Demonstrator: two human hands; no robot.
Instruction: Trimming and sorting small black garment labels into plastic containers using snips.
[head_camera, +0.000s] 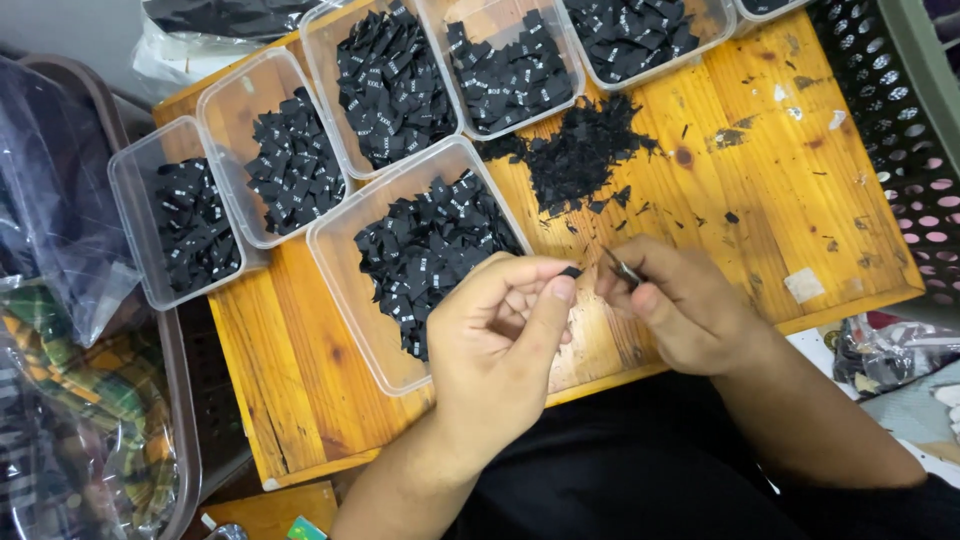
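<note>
Your left hand (505, 325) pinches a small black label (571, 271) just right of the nearest clear tub (345, 290), and your right hand (680, 305), closed on small metal snips (622, 268), meets it from the right.

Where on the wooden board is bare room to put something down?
The wooden board is bare on its right side, between the loose pile of black scraps and the dark basket. The left and top are crowded with clear tubs of black labels.
</note>
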